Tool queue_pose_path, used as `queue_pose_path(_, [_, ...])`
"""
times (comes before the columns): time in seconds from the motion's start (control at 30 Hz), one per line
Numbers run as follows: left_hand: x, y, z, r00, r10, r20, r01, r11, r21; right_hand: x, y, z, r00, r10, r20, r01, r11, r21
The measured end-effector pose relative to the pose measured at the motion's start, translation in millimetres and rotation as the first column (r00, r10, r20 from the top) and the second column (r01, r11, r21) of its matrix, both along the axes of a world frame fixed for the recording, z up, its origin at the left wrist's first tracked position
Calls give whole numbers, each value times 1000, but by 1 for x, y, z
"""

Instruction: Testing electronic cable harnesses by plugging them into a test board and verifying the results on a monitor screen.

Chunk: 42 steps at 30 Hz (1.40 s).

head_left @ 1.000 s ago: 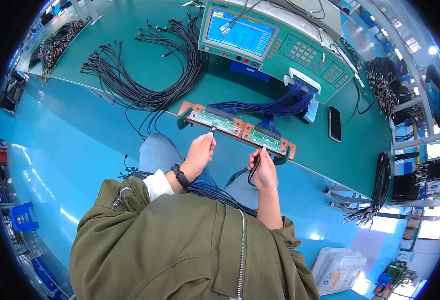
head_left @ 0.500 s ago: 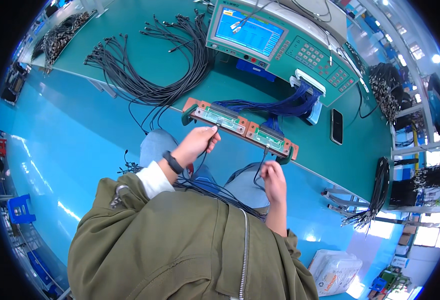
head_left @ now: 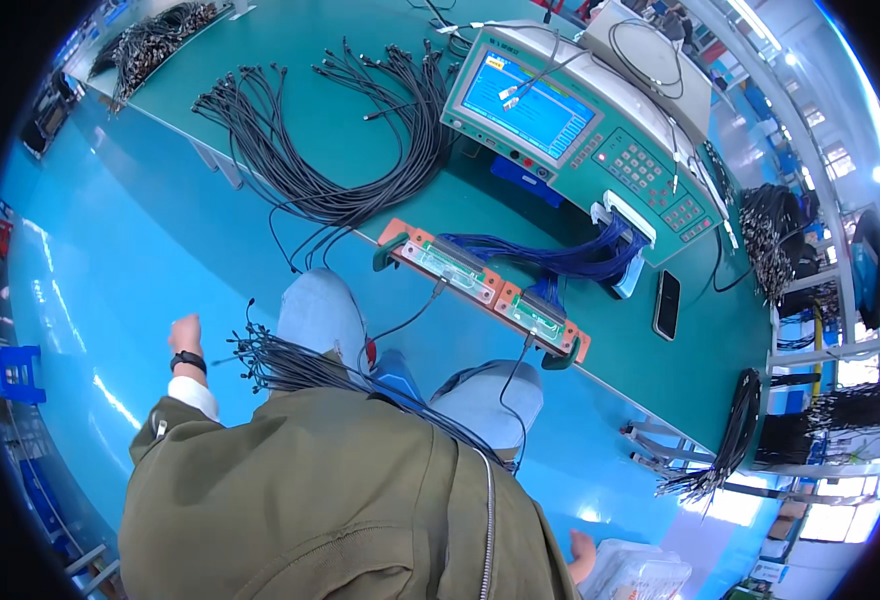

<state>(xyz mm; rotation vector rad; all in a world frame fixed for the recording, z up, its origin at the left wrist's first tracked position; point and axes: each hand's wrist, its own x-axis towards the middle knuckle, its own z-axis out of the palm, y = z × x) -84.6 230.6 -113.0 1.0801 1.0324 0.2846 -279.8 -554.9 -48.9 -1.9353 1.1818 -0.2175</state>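
Observation:
My left hand (head_left: 186,334), with a dark band at the wrist, is out to the left over the blue floor; its fingers look curled in, with nothing visible in them. At the lower right, my right hand (head_left: 582,552) shows only in part, beside the jacket, and its fingers are too small to read. A test fixture (head_left: 485,290) with two green circuit boards lies along the table's front edge. One black cable (head_left: 400,325) runs from its left board, another black cable (head_left: 505,400) from its right. Across my lap lies a bundle of black cables (head_left: 295,362).
A green tester with a lit screen (head_left: 530,103) stands on the table (head_left: 360,130), joined to the fixture by blue wires (head_left: 550,258). A large cable bundle (head_left: 310,180) lies left of it, a phone (head_left: 667,304) right. Plastic-wrapped packages (head_left: 635,572) sit at lower right.
Both hands have left the cables at the fixture. My left hand swung out to the left, my right hand down to the lower right. Both cables stay attached to the fixture.

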Motion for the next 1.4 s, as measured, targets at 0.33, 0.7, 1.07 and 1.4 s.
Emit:
queue_pose_path(0.33, [145,-112,97,951,-242,194,308,813,-494,95,95,93,839,365,405,-498,815,297])
queue_pose_path(0.7, [133,-126,112,662,33,749,452,780,-433,174,197,67,344,205,916,-939,92,332])
queue_pose_path(1.07, [30,-269,205,-502,-779,375,773,-209,599,258,334,140,266,-172,949,-821,-556,130])
queue_pose_path(1.4, [77,-131,193,915,155,372,119,779,-616,159,129,173,-158,-476,865,-959,284,-19])
